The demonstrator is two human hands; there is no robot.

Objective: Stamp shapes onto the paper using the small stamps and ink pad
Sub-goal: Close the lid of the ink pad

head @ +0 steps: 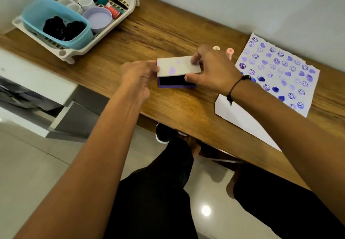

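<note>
The lid [178,66] was held between both hands, the left grip [139,74] pinching its left short end and the right grip [211,68] spanning its right end, thumb on the near edge and fingers over the far edge. Its long axis ran left to right, parallel to the ink pad [176,82], which lay on the desk [168,33] directly beneath and slightly nearer than the lid, its dark inked face partly uncovered. Judging from this, the lid was either coming off or going on; which, I cannot tell. Two small stamps [229,52] stood just beyond the right grip's knuckles. The paper [276,66], already thick with purple hearts and smileys, lay to the right of that grip. Bare desk left of the left grip gave room to set things down.
</note>
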